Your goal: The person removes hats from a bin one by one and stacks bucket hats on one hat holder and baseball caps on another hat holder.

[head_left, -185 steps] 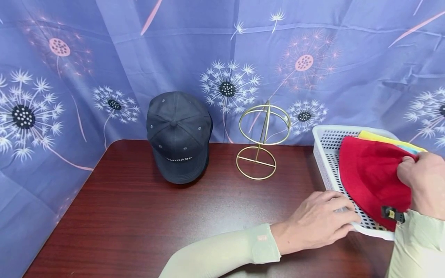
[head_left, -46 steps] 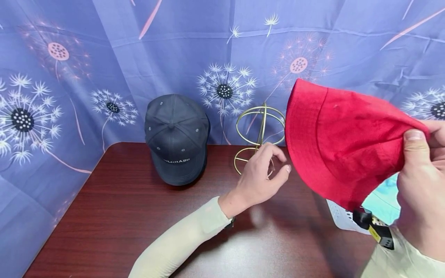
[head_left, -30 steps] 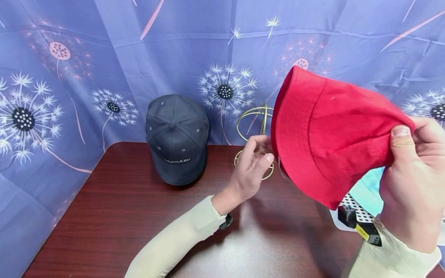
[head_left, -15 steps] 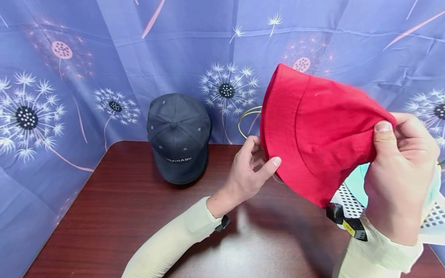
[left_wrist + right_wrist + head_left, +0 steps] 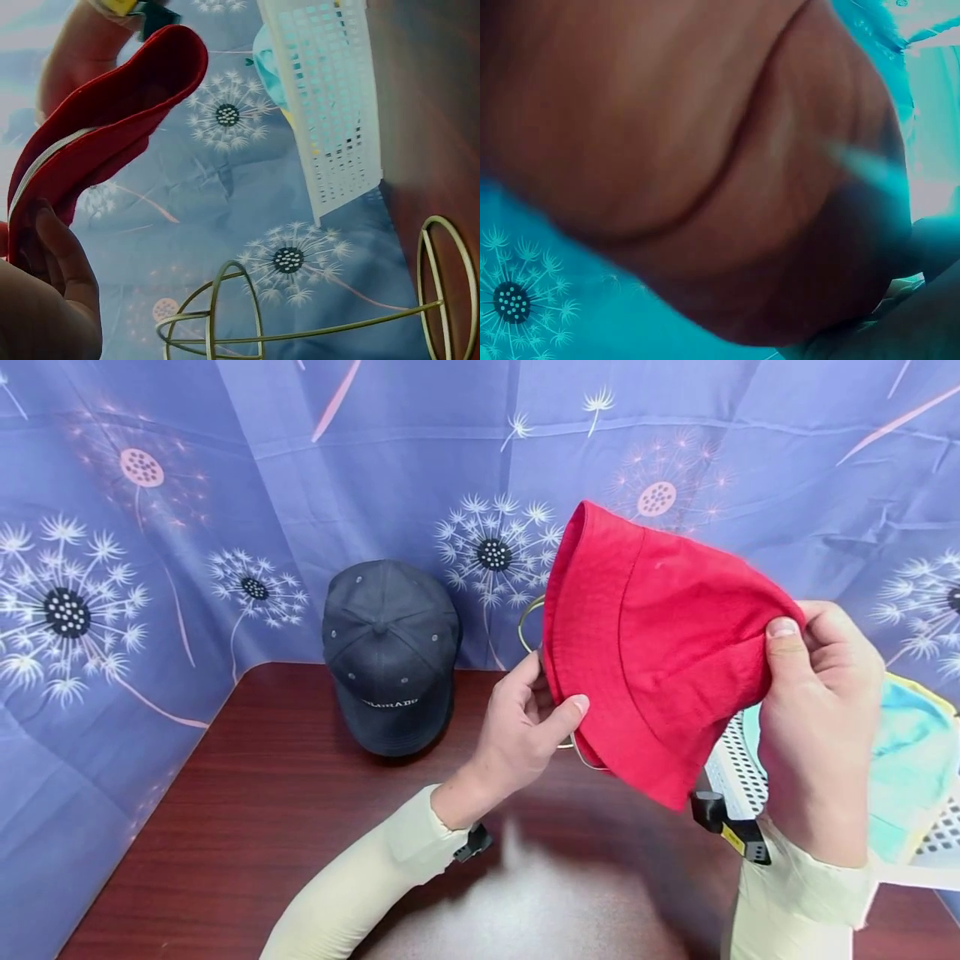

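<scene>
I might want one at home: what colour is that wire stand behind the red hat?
The wire stand is gold, best seen in the left wrist view.

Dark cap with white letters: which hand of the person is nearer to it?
Left. The left hand is to the right of the dark cap, apart from it, holding the red hat by its brim; the right hand is farther right, pinching the hat's crown.

- A red cloth bucket hat (image 5: 660,652), crown bunched in the right hand (image 5: 821,718).
- It's tipped sideways in midair, brim pinched by the left hand (image 5: 510,735).
- Pale band (image 5: 45,158) showing inside.
</scene>
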### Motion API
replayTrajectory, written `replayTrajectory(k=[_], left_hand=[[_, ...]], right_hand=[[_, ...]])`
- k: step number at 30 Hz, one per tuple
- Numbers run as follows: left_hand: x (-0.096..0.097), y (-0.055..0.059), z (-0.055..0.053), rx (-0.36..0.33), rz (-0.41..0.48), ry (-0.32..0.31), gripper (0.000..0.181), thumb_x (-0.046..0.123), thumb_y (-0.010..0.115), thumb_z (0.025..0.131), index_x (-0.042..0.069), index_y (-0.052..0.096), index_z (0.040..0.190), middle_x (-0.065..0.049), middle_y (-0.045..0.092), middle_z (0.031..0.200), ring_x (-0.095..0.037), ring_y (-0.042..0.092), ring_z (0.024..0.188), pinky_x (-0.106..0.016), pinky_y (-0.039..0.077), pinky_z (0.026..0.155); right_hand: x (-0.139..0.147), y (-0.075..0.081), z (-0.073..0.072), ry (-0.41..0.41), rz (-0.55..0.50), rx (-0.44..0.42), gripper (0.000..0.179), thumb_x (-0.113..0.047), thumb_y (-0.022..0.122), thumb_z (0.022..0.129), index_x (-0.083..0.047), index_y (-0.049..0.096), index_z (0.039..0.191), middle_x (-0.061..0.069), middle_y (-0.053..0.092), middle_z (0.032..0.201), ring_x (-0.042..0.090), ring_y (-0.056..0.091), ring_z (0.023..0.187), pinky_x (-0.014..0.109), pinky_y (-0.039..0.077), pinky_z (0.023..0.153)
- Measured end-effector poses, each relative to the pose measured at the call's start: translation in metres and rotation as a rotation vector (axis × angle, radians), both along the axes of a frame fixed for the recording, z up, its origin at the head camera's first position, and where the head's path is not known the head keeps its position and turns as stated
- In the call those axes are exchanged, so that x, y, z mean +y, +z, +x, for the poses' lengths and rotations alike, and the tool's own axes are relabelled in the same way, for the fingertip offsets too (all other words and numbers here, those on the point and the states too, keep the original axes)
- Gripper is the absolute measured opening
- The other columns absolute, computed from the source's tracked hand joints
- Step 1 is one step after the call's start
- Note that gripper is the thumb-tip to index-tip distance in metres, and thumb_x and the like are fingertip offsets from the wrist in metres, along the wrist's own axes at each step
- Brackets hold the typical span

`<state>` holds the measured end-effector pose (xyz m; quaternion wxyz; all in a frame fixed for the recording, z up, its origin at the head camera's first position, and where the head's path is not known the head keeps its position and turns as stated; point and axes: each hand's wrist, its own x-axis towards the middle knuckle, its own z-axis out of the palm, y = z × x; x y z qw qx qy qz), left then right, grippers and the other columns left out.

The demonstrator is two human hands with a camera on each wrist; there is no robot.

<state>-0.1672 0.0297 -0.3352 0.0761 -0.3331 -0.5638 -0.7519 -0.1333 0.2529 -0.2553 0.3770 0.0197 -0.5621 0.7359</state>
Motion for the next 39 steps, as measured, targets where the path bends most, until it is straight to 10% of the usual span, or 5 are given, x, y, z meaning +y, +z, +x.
replayTrajectory(k=[13,27,33,39], left_hand=[[-0.012,0.015,0.007,-0.015,0.050,-0.024,0.025,-0.004,0.064,0.093,-0.014,0.057,0.115,-0.035,0.067,0.106,-0.014,0.073,0.086,-0.033,0.064,0.080],[-0.018,0.027,0.021,0.018,0.096,-0.014,0.023,-0.004,0.064,0.093,-0.016,0.055,0.110,-0.037,0.065,0.100,-0.012,0.073,0.085,-0.031,0.064,0.077],[-0.021,0.030,0.026,0.021,0.103,-0.019,0.022,-0.003,0.064,0.093,-0.013,0.056,0.111,-0.034,0.066,0.101,-0.018,0.074,0.088,-0.035,0.065,0.078],[-0.024,0.033,0.033,0.043,0.079,-0.009,0.025,-0.001,0.064,0.093,-0.011,0.056,0.115,-0.030,0.067,0.108,-0.035,0.075,0.094,-0.045,0.065,0.083]], right_hand=[[0.002,-0.008,-0.006,0.038,0.093,-0.217,0.010,-0.005,0.060,0.105,-0.003,0.070,0.104,0.007,0.069,0.087,0.016,0.060,0.066,0.018,0.050,0.058],[0.000,-0.006,0.002,-0.203,0.491,-0.343,0.017,-0.016,0.062,0.104,-0.018,0.070,0.119,-0.006,0.065,0.102,0.012,0.058,0.082,0.018,0.045,0.073],[-0.018,0.000,0.016,-0.280,0.463,-0.206,0.012,-0.018,0.064,0.103,-0.021,0.071,0.112,-0.003,0.066,0.109,0.013,0.060,0.093,0.021,0.044,0.077],[-0.038,-0.005,0.030,0.063,0.387,0.239,0.015,0.008,0.070,0.091,0.016,0.067,0.104,0.011,0.067,0.088,0.015,0.055,0.070,0.020,0.045,0.067]])
